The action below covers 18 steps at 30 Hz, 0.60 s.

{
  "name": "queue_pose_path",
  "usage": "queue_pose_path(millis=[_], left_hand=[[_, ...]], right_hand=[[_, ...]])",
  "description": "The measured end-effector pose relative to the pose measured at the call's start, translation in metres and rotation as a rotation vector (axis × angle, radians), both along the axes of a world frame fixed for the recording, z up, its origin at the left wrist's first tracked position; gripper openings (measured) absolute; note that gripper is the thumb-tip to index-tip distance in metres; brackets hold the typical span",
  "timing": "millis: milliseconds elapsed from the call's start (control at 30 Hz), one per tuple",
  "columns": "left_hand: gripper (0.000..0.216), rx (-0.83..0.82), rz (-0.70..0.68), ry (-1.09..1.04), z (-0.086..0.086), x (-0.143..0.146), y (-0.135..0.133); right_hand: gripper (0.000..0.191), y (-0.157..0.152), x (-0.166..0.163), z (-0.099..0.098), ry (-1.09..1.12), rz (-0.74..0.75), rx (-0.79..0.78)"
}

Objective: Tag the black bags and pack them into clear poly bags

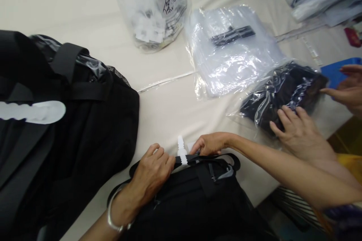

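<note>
A black bag (195, 203) lies at the near table edge under my hands. My left hand (154, 169), with a metal bracelet on the wrist, is closed on the bag's black handle strap (226, 158). A white ridged plastic tie (181, 150) wraps around that strap between my hands. My right hand (209, 143) pinches the strap and tie from the right side, fingers closed.
A large black backpack (70, 128) with a white tie fills the left. Clear plastic bags (229, 52) and a bag of white tags (154, 11) lie further back. A co-worker's two hands (299, 135) press a black item in a plastic bag (283, 90) at right.
</note>
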<state>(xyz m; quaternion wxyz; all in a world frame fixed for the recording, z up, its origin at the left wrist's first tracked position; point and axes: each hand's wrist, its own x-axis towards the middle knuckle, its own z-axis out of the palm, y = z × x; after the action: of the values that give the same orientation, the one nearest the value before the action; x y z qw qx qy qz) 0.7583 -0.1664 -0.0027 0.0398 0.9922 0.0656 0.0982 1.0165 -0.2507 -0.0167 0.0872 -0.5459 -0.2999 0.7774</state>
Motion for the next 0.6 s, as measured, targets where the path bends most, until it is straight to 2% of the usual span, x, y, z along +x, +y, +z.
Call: queue_pose_path(millis=[67,233,400,467,600], left_hand=[[0.022,-0.010,-0.017,0.015,-0.002,0.002,-0.001],[0.026,-0.022,-0.042,-0.037,-0.003,0.009,-0.001],[0.027,-0.047,-0.061,-0.065,0.000,0.013,-0.001],[0.027,-0.058,-0.066,-0.066,-0.001,0.013,-0.002],[0.026,-0.082,-0.081,-0.029,-0.004,0.011,-0.001]], right_hand=[[0.032,-0.001,0.002,0.001,0.060,-0.023,-0.002],[0.015,-0.013,-0.004,-0.004,0.103,-0.173,-0.047],[0.022,-0.022,-0.012,-0.005,0.190,-0.397,-0.109],[0.018,-0.022,-0.012,-0.002,0.210,-0.453,-0.118],[0.018,-0.018,-0.009,0.003,0.174,-0.392,-0.076]])
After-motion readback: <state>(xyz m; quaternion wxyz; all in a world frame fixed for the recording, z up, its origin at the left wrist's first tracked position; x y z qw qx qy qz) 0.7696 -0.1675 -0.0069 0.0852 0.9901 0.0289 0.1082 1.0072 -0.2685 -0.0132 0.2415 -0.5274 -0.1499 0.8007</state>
